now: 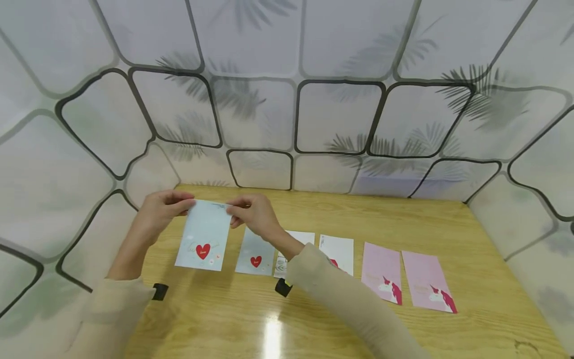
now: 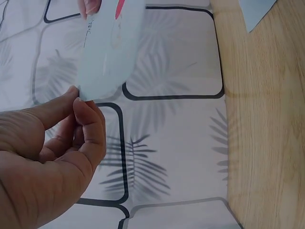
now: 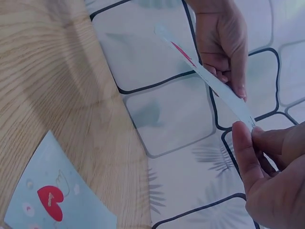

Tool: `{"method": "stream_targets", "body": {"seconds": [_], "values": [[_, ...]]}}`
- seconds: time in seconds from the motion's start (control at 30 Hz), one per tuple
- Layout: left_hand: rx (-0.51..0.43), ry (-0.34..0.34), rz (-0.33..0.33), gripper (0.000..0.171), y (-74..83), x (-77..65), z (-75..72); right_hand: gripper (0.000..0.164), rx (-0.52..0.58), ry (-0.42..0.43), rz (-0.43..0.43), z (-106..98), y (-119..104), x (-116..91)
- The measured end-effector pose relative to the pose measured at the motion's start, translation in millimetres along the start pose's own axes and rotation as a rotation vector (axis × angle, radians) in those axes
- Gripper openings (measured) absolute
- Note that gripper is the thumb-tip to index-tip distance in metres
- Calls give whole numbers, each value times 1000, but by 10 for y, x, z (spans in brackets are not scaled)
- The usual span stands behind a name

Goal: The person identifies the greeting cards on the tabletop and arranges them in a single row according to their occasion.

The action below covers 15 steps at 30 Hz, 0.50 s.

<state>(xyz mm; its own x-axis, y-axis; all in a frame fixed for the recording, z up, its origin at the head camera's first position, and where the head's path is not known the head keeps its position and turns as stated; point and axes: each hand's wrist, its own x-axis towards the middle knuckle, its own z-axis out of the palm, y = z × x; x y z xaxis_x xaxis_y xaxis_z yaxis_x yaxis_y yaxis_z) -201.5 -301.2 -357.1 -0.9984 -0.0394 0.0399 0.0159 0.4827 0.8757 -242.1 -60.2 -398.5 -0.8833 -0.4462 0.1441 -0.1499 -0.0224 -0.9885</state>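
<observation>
A light blue card (image 1: 206,227) with a red heart hangs above the left part of the table. My left hand (image 1: 162,212) pinches its upper left corner between thumb and fingers. At the upper right corner my right hand (image 1: 255,215) pinches it too. The card is seen almost edge-on in the right wrist view, running between both hands. A second blue heart card (image 1: 255,252) lies on the table to the right, partly behind my right hand. In the right wrist view that lying card (image 3: 52,191) shows its red heart.
Right of the blue card lie two white cards, one (image 1: 305,237) partly hidden by my right arm, the other (image 1: 342,247) with a red print. Two pink unicorn cards (image 1: 381,264) lie farther right on the wooden table (image 1: 233,319). A patterned curtain (image 1: 341,114) surrounds the table.
</observation>
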Motion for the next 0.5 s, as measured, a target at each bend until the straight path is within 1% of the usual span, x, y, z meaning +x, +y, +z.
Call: {"method": "stream_targets", "body": {"seconds": [0.07, 0.33, 0.5], "values": [[13, -5, -7, 38, 14, 19, 34, 15, 7, 17, -5, -25, 17, -14], [131, -3, -38, 35, 25, 115, 212, 12, 50, 89, 12, -104, 108, -42], [135, -27, -74, 35, -42, 201, 336, 10, 41, 120, 49, -160, 197, -31]]}}
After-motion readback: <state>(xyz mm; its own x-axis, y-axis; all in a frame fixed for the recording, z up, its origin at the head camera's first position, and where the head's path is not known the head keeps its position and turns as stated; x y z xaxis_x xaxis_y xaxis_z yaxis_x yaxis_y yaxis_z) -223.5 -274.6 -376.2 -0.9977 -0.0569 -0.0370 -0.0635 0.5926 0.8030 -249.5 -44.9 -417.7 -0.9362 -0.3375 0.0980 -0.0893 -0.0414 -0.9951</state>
